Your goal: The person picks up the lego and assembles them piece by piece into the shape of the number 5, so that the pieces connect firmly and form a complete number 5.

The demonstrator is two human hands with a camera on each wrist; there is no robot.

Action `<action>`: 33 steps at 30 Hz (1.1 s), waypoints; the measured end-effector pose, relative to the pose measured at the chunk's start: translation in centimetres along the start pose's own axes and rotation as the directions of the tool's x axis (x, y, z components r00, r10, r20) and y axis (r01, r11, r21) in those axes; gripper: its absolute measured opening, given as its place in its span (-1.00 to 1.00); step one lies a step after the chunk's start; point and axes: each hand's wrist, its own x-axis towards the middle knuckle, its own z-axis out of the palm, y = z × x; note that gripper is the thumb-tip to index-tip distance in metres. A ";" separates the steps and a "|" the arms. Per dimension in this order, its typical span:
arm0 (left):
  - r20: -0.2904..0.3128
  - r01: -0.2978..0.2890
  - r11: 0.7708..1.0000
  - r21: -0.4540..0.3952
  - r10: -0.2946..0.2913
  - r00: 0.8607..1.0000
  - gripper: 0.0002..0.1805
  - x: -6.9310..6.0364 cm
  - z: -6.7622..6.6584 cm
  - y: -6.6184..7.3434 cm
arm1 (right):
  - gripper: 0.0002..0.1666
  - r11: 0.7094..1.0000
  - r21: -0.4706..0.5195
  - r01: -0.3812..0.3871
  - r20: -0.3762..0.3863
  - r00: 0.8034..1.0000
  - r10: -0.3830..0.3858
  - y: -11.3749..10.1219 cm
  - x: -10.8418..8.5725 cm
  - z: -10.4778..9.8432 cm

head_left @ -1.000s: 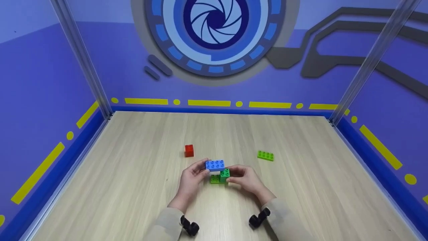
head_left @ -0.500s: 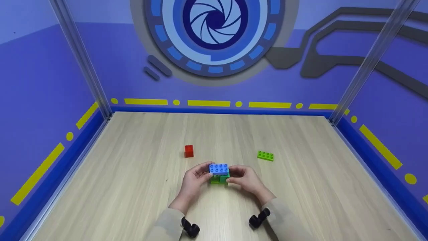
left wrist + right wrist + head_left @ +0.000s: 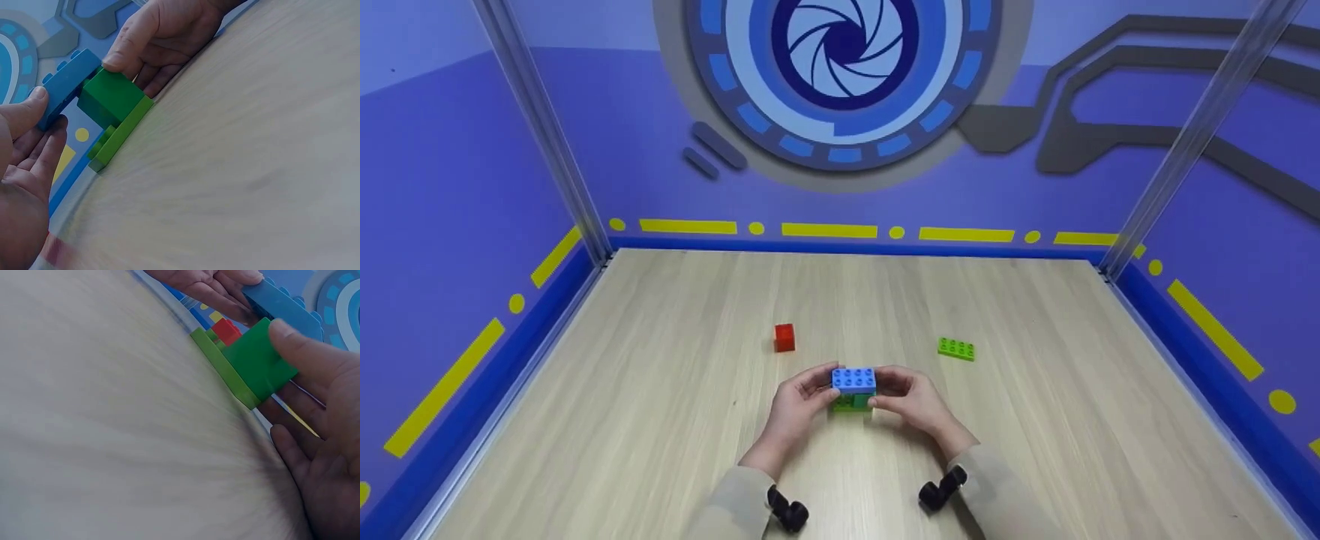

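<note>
My left hand (image 3: 799,405) pinches the left end of a blue brick (image 3: 853,379) between thumb and fingers. In the left wrist view the blue brick (image 3: 70,84) lies over a dark green brick (image 3: 112,95); whether its studs are fully pressed in I cannot tell. That green brick sits on the right half of a light green plate (image 3: 121,135), whose left studs are bare beneath the blue overhang. My right hand (image 3: 911,397) grips the dark green brick from the right, its thumb on the near face in the right wrist view. The plate rests on the table.
Behind the left hand a red brick (image 3: 784,337) stands on the wooden table (image 3: 660,360). Another light green plate (image 3: 956,349) lies farther back to the right. Blue-purple panels (image 3: 840,202) enclose the table at the back and sides.
My left hand has carried the blue brick rightward and down, from up and left of the dark green brick to over it. The right hand has kept its place.
</note>
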 end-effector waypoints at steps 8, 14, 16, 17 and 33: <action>0.006 -0.001 1.000 -0.005 0.001 1.000 -0.51 -0.1 0.3 0.1 | -0.41 0.992 0.099 0.082 -0.046 0.996 -0.078 -0.1 -0.2 0.0; 0.006 0.001 1.000 -0.007 -0.001 1.000 -0.51 -0.1 0.4 0.1 | -0.44 0.988 0.105 0.109 -0.069 0.992 -0.102 -0.1 -0.2 0.2; 0.007 0.000 1.000 -0.002 0.000 1.000 -0.51 -0.1 0.5 0.2 | -0.45 0.989 0.099 0.113 -0.076 0.991 -0.106 -0.1 -0.3 0.2; 0.007 -0.003 1.000 0.000 0.003 1.000 -0.51 -0.1 0.4 0.1 | -0.46 0.989 0.098 0.113 -0.078 0.991 -0.106 -0.1 -0.3 0.2; -0.003 0.010 1.000 0.029 -0.010 1.000 -0.52 -0.1 0.4 0.0 | -0.53 0.995 0.047 0.086 -0.087 0.993 -0.082 -0.5 -0.2 0.2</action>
